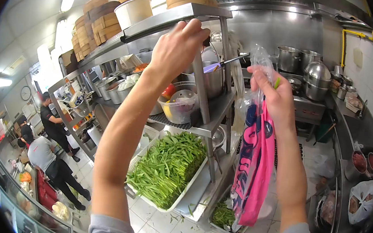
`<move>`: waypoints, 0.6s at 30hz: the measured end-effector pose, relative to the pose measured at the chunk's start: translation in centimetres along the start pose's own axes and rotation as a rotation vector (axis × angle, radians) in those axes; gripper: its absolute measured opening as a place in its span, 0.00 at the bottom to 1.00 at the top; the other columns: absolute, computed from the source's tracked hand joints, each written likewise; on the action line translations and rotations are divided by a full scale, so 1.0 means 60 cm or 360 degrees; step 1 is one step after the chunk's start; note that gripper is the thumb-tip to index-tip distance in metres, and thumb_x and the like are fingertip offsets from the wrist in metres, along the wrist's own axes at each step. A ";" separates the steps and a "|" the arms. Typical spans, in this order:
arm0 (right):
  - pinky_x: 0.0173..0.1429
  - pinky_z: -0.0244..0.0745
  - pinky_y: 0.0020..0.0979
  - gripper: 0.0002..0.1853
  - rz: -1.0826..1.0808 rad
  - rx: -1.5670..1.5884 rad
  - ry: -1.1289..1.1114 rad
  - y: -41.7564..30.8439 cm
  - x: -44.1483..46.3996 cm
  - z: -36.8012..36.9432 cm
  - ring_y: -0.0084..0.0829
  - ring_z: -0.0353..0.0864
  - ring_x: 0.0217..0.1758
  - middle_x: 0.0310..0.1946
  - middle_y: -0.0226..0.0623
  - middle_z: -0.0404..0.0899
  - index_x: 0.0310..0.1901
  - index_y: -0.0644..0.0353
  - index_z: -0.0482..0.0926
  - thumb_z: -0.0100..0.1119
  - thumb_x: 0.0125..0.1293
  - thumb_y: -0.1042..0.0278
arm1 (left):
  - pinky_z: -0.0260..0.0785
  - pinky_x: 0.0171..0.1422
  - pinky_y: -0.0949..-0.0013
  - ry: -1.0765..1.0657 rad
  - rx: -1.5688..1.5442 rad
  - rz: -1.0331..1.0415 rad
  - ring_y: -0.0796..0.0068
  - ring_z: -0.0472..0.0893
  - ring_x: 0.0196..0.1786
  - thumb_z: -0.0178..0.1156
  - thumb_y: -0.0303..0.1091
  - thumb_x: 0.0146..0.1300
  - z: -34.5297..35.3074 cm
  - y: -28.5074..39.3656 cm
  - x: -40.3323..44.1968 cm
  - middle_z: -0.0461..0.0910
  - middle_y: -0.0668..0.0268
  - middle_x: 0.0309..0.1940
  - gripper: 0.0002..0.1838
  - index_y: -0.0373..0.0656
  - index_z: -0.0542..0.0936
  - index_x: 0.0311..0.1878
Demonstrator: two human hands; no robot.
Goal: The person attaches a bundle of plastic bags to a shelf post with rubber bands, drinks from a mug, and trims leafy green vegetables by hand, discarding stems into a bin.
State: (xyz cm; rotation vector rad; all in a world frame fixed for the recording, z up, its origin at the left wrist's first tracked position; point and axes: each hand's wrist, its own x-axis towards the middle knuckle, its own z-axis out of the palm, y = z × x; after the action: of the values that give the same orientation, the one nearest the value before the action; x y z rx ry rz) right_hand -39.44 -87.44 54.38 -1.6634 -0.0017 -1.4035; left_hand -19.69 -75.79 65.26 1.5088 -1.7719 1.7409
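Note:
My right hand grips the gathered top of a clear plastic bag, from which a long pink and dark blue printed package hangs. My left hand is raised at the edge of the steel top shelf, its fingers curled; what they hold, if anything, is hidden. Below, between my arms, a white basket is heaped with cut leafy greens. A smaller container of greens stands on the floor, partly behind the package.
Bamboo steamers stand on the top shelf. A clear tub and a steel pot sit on the shelf below. Steel pots are on the stove behind. Several co-workers are at the left. A white bag lies at the right.

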 end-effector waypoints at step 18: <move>0.45 0.63 0.21 0.15 0.0038 0.0229 -0.0076 0.011 0.054 0.000 0.16 0.70 0.34 0.26 0.24 0.75 0.43 0.64 0.84 0.59 0.71 0.59 | 0.64 0.35 0.78 -0.0450 -0.1649 -0.0828 0.85 0.71 0.32 0.51 0.34 0.75 -0.050 -0.006 -0.039 0.79 0.72 0.32 0.15 0.39 0.81 0.56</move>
State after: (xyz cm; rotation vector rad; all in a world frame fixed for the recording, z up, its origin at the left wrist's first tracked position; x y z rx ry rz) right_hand -37.95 -89.53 56.44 -1.5721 -0.1075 -1.3147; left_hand -19.78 -72.04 64.51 1.4999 -1.7103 0.2500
